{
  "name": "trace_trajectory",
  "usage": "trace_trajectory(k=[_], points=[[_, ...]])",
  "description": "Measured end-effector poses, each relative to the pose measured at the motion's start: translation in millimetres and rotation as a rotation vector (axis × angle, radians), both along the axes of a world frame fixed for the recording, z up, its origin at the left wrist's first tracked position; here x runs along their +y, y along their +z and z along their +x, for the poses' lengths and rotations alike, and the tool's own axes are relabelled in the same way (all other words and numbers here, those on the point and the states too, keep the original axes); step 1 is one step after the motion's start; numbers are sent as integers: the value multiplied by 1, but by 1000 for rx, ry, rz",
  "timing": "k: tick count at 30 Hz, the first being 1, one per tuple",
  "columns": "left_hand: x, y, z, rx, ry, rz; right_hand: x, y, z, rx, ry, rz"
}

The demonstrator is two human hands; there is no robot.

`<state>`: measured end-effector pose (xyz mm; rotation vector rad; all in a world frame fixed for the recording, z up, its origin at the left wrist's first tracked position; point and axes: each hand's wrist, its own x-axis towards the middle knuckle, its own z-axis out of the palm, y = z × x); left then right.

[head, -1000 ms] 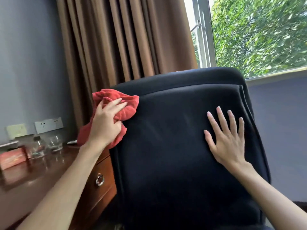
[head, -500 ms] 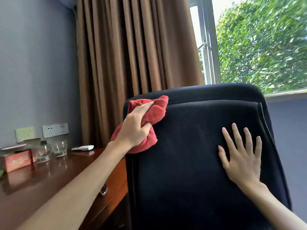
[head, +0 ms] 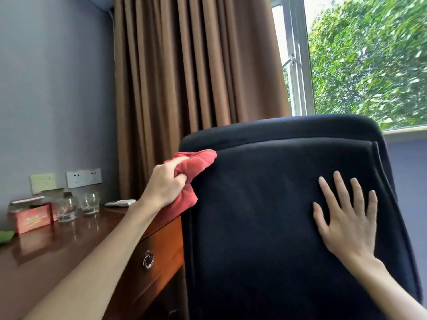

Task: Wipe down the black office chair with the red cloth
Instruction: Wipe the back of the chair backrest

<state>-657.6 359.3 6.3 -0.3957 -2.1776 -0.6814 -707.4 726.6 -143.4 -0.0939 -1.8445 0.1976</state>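
A: Where's the red cloth (head: 193, 167)?
B: Bunched in the left hand (head: 163, 185), fingers clamped on it, at the upper left edge of the black office chair (head: 265, 215).
A: The right hand (head: 346, 225)?
B: Flat on the chair back, fingers apart.
A: Containers?
B: Two glasses (head: 76, 205) on the far left surface (head: 46, 257), contents unclear, beside a red box (head: 31, 218).

- No sleeves are being worn: both forearms are being shown bare to the frame edge.
- The left hand (head: 165, 185) and right hand (head: 346, 224) are being left ungloved.
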Motion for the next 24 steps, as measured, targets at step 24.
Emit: trace_trajectory(k=[24], points=[[34,-62,-15,63,-361,663,23,-3,12,23,-94,42]])
